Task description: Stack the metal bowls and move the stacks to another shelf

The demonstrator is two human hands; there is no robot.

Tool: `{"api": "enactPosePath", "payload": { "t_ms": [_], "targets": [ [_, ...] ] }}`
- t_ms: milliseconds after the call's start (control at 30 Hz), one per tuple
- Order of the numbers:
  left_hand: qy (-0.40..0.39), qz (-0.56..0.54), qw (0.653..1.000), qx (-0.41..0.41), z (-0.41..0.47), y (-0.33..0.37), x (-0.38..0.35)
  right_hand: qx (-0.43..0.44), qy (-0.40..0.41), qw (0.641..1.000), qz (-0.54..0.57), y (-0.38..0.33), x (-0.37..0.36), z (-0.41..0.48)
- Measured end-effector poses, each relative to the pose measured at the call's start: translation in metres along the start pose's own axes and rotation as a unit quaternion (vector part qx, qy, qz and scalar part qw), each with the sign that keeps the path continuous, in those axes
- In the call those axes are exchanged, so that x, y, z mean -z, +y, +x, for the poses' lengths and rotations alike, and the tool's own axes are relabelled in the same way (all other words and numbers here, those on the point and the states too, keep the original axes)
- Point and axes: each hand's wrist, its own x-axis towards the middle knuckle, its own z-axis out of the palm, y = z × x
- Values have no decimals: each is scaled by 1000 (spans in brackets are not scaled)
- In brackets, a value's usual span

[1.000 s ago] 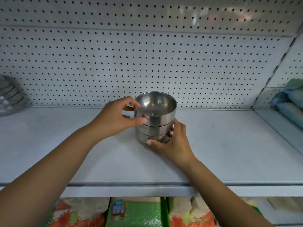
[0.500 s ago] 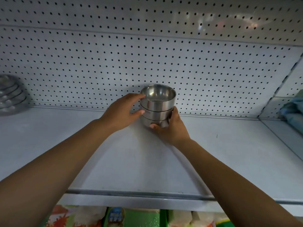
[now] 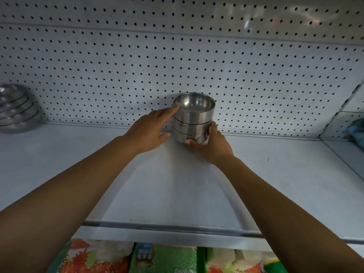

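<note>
A stack of three metal bowls (image 3: 194, 120) stands at the back of the white shelf (image 3: 177, 184), close to the pegboard wall. My left hand (image 3: 150, 129) lies against the stack's left side with straight fingers, its fingertips touching the top bowl's rim. My right hand (image 3: 211, 142) grips the bottom bowl from the right, thumb curled across its front. The far side of the stack is hidden.
Another stack of larger metal bowls (image 3: 16, 111) stands at the shelf's far left. Blue packages (image 3: 356, 129) lie in the neighbouring bay on the right. Colourful packets (image 3: 163, 259) fill the shelf below the front edge.
Both hands have pushed the stack from mid-shelf back toward the pegboard wall. My left hand's fingers have straightened from a grip on the top bowl.
</note>
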Motion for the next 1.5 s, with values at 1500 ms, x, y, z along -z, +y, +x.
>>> {"api": "enactPosePath", "payload": {
  "t_ms": [1500],
  "targets": [
    [119,-40,657,743,-706,213,100,467,-582,665,-39,-236,-232,-463]
  ]
}}
